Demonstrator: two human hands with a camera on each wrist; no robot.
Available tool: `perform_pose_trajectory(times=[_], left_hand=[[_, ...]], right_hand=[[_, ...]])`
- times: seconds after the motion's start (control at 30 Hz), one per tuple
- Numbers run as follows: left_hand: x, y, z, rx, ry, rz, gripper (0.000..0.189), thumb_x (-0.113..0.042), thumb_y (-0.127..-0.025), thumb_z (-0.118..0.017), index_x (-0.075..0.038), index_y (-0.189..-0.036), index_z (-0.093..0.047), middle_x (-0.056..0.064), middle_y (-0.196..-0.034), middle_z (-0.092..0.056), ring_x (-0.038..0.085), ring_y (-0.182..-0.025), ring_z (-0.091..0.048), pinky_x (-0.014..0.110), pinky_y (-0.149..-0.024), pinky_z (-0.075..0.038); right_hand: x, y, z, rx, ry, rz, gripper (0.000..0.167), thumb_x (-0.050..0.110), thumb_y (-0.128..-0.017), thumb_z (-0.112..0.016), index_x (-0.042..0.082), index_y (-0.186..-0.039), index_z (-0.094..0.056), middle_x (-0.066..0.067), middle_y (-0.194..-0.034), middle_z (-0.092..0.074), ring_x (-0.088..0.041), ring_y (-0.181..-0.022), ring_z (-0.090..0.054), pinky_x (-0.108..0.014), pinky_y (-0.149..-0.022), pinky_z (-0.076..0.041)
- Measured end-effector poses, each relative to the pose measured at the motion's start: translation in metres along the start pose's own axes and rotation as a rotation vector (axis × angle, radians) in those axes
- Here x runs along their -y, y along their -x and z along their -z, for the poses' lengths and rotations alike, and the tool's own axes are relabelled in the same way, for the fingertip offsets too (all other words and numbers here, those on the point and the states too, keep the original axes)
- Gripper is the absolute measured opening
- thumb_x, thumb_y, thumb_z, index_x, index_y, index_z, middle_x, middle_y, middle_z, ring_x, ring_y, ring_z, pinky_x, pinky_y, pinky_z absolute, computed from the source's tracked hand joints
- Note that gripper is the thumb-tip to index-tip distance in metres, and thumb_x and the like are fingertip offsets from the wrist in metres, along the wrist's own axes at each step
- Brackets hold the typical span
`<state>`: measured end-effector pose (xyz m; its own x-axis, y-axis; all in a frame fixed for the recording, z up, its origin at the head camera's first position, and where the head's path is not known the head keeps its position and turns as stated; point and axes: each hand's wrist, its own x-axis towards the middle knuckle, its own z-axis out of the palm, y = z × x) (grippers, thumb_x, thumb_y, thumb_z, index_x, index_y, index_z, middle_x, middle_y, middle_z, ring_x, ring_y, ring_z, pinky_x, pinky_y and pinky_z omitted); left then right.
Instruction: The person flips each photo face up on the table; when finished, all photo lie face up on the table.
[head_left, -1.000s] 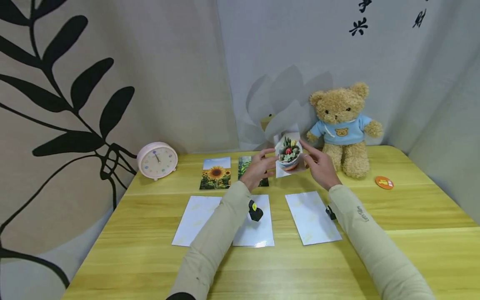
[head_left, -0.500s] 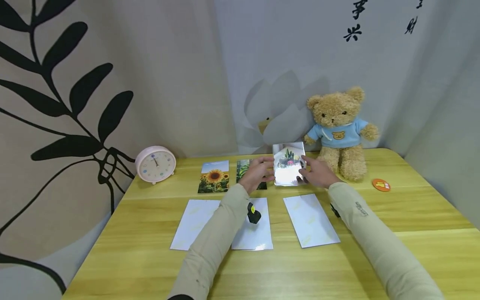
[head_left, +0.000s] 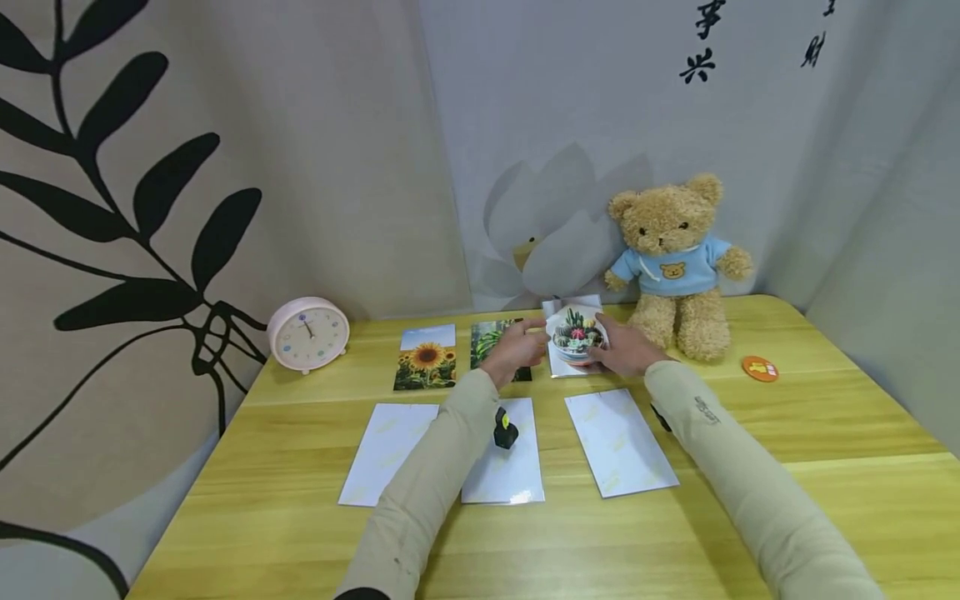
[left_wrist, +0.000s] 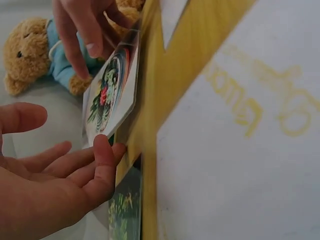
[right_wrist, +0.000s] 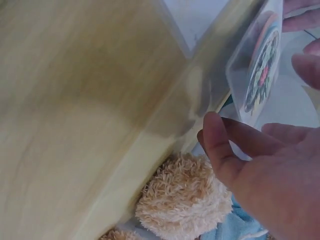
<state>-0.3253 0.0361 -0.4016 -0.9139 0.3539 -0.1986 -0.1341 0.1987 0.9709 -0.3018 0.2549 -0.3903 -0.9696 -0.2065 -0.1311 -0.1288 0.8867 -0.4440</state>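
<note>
A glossy card with a picture of potted cacti stands tilted at the back of the table, between both hands. At its left edge is my left hand; in the left wrist view the fingertips touch or nearly touch the card's edge, with the thumb apart. My right hand is at the card's right edge. Its fingers are loosely bent beside the card in the right wrist view, and contact is hard to tell. Left of the card lie a sunflower card and a green-leaf card, partly hidden by my left hand.
White cards lie in a row nearer the front, partly covered by my left sleeve. A teddy bear in a blue top stands right of the cacti card. A pink clock stands at the back left, an orange disc at the right.
The cacti card has been lowered to the table and its tilt has shifted, so glare no longer covers the picture. Both hands stay beside it, the right slightly further left.
</note>
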Motion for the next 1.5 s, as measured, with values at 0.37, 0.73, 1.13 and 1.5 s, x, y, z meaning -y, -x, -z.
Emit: perform_pose_trajectory(times=[0.37, 0.73, 1.13, 1.5], left_hand=[[-0.002, 0.001, -0.003, 0.035, -0.128, -0.025, 0.051, -0.023, -0.104, -0.05, -0.015, -0.153, -0.041, 0.015, -0.143, -0.055, 0.03, -0.126, -0.056, 0.047, -0.112, -0.045], [0.0, 0.036, 0.032, 0.214, -0.349, -0.106, 0.041, -0.026, -0.107, -0.046, -0.009, -0.143, -0.052, 0.016, -0.144, -0.053, 0.033, -0.128, -0.055, 0.048, -0.104, -0.049], [-0.01, 0.093, 0.113, 0.213, -0.442, -0.083, 0.038, -0.027, -0.106, -0.05, -0.011, -0.14, -0.055, 0.02, -0.146, -0.052, 0.038, -0.129, -0.056, 0.054, -0.106, -0.048], [0.018, 0.153, 0.137, 0.187, -0.437, -0.062, 0.039, -0.021, -0.104, -0.052, -0.002, -0.138, -0.055, 0.02, -0.139, -0.058, 0.035, -0.125, -0.059, 0.038, -0.094, -0.055]], right_hand=[[-0.005, -0.004, 0.001, 0.078, -0.042, -0.081, 0.08, 0.039, -0.106, -0.046, 0.005, -0.162, -0.001, -0.031, -0.161, -0.026, -0.053, -0.146, -0.026, -0.066, -0.117, -0.028], [-0.004, 0.008, -0.001, 0.061, -0.063, 0.019, 0.077, 0.035, -0.105, -0.048, 0.0, -0.161, -0.007, -0.035, -0.157, -0.031, -0.053, -0.143, -0.033, -0.064, -0.116, -0.031], [0.0, 0.034, 0.003, 0.043, -0.111, 0.094, 0.076, 0.032, -0.105, -0.051, -0.001, -0.16, -0.009, -0.031, -0.162, -0.023, -0.051, -0.146, -0.029, -0.066, -0.115, -0.03], [0.035, 0.045, -0.018, 0.062, -0.188, 0.228, 0.071, 0.021, -0.104, -0.054, -0.002, -0.159, -0.015, -0.029, -0.161, -0.028, -0.045, -0.138, -0.048, -0.059, -0.112, -0.04]])
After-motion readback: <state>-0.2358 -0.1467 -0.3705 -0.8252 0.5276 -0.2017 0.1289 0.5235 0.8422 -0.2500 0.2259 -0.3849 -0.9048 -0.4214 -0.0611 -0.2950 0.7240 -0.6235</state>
